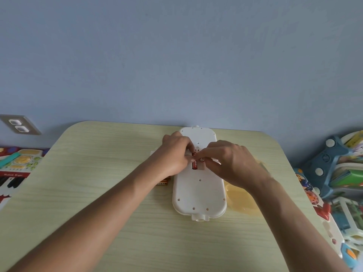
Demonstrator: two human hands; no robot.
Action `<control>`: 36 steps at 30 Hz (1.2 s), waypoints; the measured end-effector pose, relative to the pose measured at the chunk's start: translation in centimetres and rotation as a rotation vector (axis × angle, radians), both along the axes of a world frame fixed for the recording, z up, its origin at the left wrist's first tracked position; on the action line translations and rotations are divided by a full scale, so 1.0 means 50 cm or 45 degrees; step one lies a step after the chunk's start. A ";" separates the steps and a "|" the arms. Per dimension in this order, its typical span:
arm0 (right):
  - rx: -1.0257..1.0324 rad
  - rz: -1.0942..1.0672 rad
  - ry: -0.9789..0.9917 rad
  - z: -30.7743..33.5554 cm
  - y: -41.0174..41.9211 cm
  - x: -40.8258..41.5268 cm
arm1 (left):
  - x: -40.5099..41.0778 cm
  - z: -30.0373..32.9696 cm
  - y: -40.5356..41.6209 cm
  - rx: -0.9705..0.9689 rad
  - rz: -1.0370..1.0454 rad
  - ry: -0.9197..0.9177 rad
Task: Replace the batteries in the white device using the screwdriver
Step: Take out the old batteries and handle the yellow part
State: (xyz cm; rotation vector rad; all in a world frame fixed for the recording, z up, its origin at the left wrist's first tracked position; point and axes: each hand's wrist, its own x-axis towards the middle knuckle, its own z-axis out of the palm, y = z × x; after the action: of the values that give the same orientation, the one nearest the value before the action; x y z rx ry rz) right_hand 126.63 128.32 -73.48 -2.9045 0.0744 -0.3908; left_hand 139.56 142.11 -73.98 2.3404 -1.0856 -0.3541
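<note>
The white device (198, 189) lies face down near the far edge of the pale wood-grain table (98, 193), its long axis running away from the person. An open battery compartment sits in the upper middle of its back, with a red battery (194, 164) seated on the compartment's left side. Both hands meet over this compartment. The left hand (174, 154) rests on the device's left edge, fingertips curled at the compartment. The right hand (231, 161) pinches a second battery (201, 159) between thumb and forefinger, end-on toward the camera, above the empty right-hand slot. Loose batteries (163, 182) lie on the table just left of the device, partly under the left wrist. A translucent yellow dish (240, 199) sits immediately right of the device.
</note>
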 end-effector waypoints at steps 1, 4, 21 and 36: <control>0.020 -0.013 0.015 -0.003 -0.001 0.002 | 0.000 0.002 -0.001 0.016 -0.004 0.009; 0.212 -0.023 0.056 -0.007 -0.004 0.012 | 0.001 0.008 -0.009 0.082 -0.020 0.046; 0.682 -0.124 -0.030 -0.008 -0.006 0.010 | -0.018 0.010 0.015 -0.245 -0.009 0.332; 0.864 -0.511 0.074 0.034 -0.041 -0.194 | -0.185 0.031 -0.039 -0.240 -0.149 0.379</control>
State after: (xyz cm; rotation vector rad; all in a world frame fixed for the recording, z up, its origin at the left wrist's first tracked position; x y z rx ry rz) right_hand 116.94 126.24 -71.80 -2.2137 0.6659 -0.2705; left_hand 130.33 140.14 -72.44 1.9887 -1.0618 -0.5960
